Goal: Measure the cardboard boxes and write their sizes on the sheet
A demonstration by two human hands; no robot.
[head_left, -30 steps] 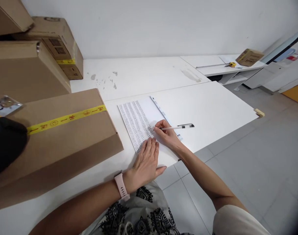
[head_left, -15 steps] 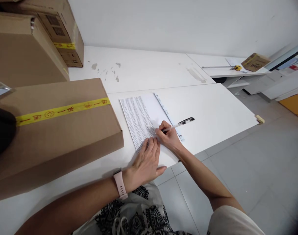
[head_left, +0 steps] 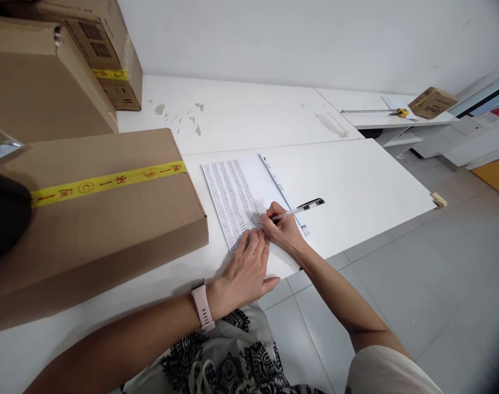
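Note:
A white sheet of paper (head_left: 249,178) lies on the white table, its left part filled with columns of small dark handwriting. My right hand (head_left: 284,230) grips a clear pen with a black cap end (head_left: 305,207), its tip down at the paper beside the written columns. The fingers hide part of the pen's front end. My left hand (head_left: 247,268) lies flat on the lower part of the sheet, fingers stretched out and thumb apart, just left of my right hand. Under the sheet's right side shows a pale blue printed edge (head_left: 283,191).
A large cardboard box (head_left: 122,213) with yellow tape stands close on the left, and more boxes (head_left: 36,82) are stacked behind it. Far right, a yellow tape measure (head_left: 402,113) and a small carton (head_left: 432,103) sit on another table. A dark rounded object (head_left: 5,219) is at the left edge.
The view has shifted slightly. Both hands keep nearly the same place on the paper, and the pen's upper end has tipped a little.

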